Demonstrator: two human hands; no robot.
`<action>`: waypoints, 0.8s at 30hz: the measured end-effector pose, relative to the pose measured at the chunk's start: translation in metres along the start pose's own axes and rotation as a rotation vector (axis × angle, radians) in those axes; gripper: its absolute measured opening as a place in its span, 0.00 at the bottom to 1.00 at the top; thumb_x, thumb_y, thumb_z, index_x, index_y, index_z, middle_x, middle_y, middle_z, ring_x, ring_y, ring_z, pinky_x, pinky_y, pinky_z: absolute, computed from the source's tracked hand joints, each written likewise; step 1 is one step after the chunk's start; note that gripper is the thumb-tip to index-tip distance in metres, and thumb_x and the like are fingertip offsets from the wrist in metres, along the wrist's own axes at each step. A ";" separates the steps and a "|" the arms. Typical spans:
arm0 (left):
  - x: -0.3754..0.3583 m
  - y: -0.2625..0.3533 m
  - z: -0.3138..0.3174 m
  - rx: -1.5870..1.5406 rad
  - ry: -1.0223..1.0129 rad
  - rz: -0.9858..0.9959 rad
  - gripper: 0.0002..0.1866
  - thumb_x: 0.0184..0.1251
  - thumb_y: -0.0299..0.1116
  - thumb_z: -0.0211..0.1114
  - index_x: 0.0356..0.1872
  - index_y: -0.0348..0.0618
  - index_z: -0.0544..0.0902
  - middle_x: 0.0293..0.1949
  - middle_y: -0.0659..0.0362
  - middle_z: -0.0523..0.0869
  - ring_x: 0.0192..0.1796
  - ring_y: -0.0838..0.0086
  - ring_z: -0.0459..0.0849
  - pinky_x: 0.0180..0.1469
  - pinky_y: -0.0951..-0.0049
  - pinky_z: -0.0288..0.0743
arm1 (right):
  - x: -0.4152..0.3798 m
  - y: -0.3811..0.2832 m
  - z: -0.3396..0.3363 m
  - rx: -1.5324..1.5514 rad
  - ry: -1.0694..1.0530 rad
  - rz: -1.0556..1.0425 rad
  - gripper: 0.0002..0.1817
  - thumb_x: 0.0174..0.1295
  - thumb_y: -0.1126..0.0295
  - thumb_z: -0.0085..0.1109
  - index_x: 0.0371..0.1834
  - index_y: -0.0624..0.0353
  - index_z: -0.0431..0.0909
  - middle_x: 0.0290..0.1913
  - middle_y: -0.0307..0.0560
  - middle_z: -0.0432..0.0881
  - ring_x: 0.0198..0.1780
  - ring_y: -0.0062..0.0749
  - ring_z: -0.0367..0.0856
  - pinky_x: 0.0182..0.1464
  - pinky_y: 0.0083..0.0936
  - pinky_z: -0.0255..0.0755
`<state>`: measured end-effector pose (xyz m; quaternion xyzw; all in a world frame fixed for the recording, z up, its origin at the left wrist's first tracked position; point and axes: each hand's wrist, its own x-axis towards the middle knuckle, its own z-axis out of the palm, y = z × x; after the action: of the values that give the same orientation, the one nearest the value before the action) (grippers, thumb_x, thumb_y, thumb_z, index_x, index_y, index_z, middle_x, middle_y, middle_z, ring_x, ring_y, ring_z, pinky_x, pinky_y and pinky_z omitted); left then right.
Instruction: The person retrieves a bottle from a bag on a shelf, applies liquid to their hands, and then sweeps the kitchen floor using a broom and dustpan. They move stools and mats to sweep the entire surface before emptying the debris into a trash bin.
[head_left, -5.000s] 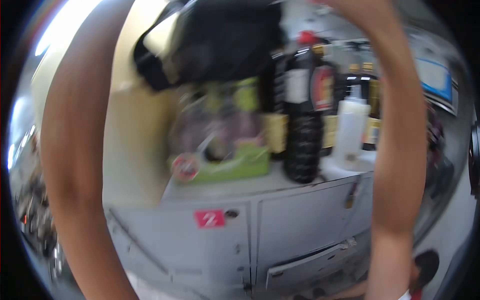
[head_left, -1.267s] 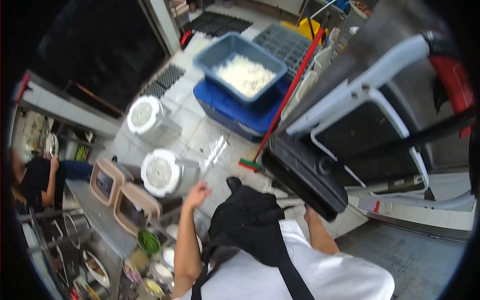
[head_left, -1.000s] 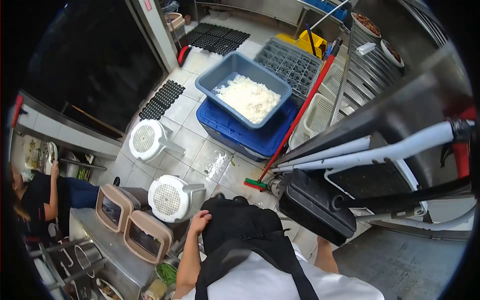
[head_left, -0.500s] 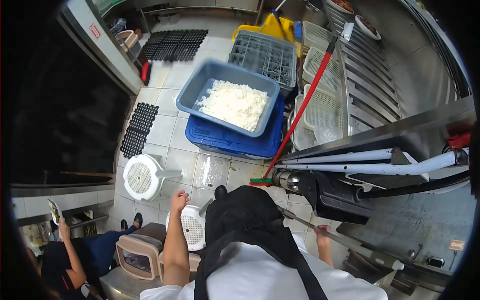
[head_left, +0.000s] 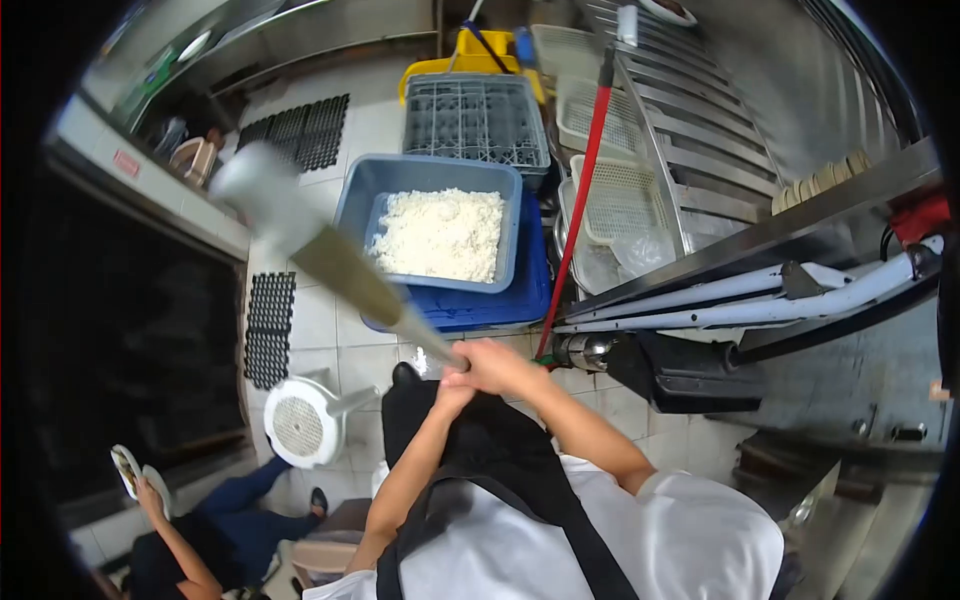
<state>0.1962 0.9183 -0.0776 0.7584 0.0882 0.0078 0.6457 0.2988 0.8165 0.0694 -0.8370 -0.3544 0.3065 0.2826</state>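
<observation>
A long pole, brownish grey with a pale, blurred, rounded end, slants up and left from my hands in the head view. My right hand is wrapped around its lower part. Just below and against it, my left hand is closed at the same pole; its fingers are partly hidden. Past the pole, a grey-blue tub holds a heap of white grains that look like rice. It sits on a blue lidded bin. The pole's raised end overlaps the view left of the tub.
A white stool stands on the tiled floor at left. Behind the tub is a grey dish rack. A red-handled broom leans beside white baskets and a slatted metal shelf. Another person holds plates at lower left.
My right hand has brought the pole from my right side across to the front. My left hand, previously free, has joined it there. The pole's pale end has swung up to the left.
</observation>
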 end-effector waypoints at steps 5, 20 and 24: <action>0.018 0.039 -0.157 -0.172 0.291 -0.353 0.17 0.68 0.38 0.66 0.21 0.40 0.75 0.23 0.68 0.72 0.30 0.83 0.66 0.32 0.74 0.61 | 0.140 0.080 -0.028 0.498 0.250 0.192 0.46 0.51 0.48 0.74 0.70 0.60 0.65 0.67 0.55 0.71 0.68 0.41 0.69 0.69 0.34 0.63; 0.071 0.068 -0.504 -0.392 0.533 -0.319 0.18 0.74 0.38 0.60 0.22 0.47 0.70 0.23 0.63 0.75 0.32 0.80 0.75 0.42 0.77 0.67 | 0.195 0.058 0.209 0.538 1.116 1.521 0.25 0.72 0.55 0.46 0.62 0.63 0.61 0.56 0.69 0.77 0.58 0.64 0.76 0.59 0.50 0.69; 0.090 0.059 -0.505 -0.348 0.579 -0.261 0.20 0.74 0.38 0.61 0.20 0.48 0.67 0.21 0.65 0.71 0.29 0.82 0.68 0.36 0.79 0.60 | 0.230 -0.008 0.260 0.856 1.174 1.850 0.30 0.72 0.56 0.44 0.63 0.72 0.51 0.51 0.75 0.79 0.54 0.68 0.78 0.57 0.52 0.71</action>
<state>0.2283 1.4163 0.0553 0.5858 0.3608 0.1548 0.7091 0.2394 1.0641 -0.1667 -0.6254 0.7046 0.0564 0.3305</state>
